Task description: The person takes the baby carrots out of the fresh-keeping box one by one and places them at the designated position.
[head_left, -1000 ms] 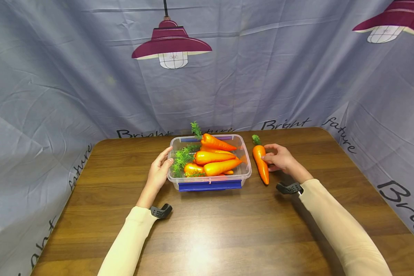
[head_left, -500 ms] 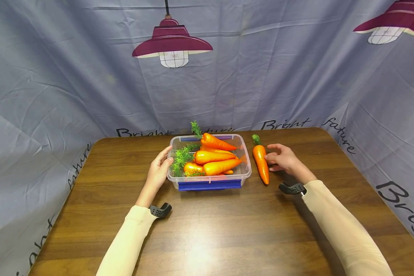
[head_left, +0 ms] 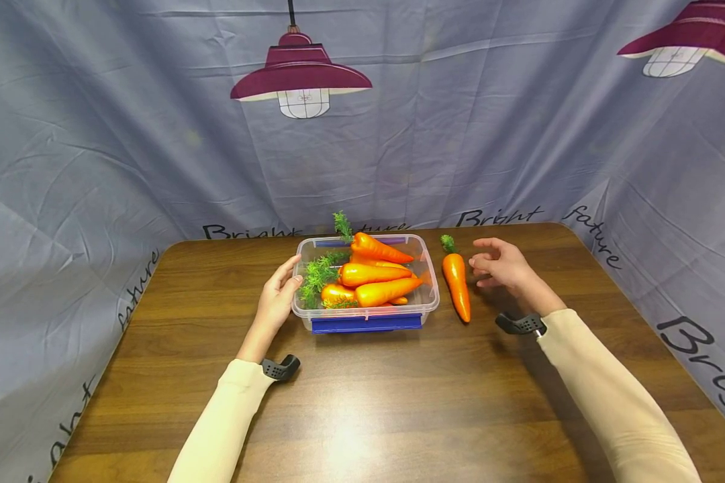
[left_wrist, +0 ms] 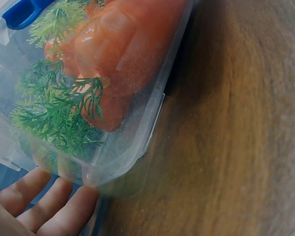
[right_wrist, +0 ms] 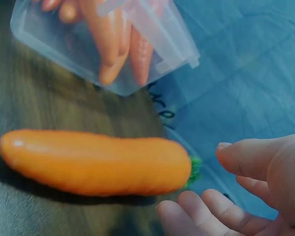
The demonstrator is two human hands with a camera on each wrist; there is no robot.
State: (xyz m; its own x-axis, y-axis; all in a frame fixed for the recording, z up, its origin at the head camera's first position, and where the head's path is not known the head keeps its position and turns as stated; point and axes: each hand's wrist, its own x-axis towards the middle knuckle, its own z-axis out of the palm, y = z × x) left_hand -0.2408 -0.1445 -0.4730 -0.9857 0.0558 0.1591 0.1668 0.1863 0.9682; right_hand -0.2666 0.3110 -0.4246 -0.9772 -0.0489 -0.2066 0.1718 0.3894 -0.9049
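A clear plastic container [head_left: 366, 312] with blue clips stands lidless on the table. Several orange carrots [head_left: 376, 275] with green leafy tops lie piled inside it. My left hand [head_left: 276, 298] rests at the container's left end. In the left wrist view, the left hand's fingers [left_wrist: 71, 209] touch the outside of the clear wall. One lone carrot [head_left: 456, 285] lies on the table right of the container, its green top pointing away from me. Just to its right hovers my right hand [head_left: 506, 268], thumb and fingers apart and holding nothing; a gap separates it from the carrot.
The brown wooden table [head_left: 399, 396] reaches forward to a grey-blue printed curtain [head_left: 459, 134], which also hangs at both sides. One green top sticks up over the container's back rim. Each wrist wears a black band [head_left: 280, 367].
My right hand has come off the lone carrot and drawn back to the right and slightly away from me. The carrot stays where it lay. Left hand and container look unmoved.
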